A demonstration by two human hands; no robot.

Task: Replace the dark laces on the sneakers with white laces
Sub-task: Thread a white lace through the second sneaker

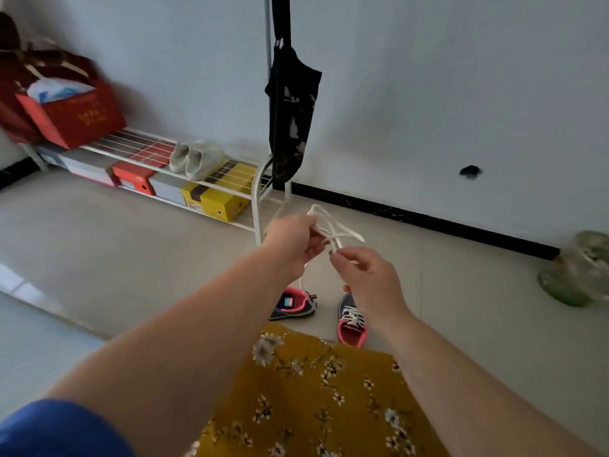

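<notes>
Nearest, a blue sleeve point(56, 430) and a mustard flowered skirt point(316, 397). Above the skirt, left hand point(291, 240) curled round a bunch of white lace point(333, 225), right hand point(369, 275) pinching the same lace just beside it. Just beyond the skirt's hem, two navy-and-pink sneakers on the floor: left sneaker point(293, 305) unlaced, right sneaker point(352, 321) threaded with white. Far beyond the skirt, a white shoe rack point(204, 183) against the wall.
</notes>
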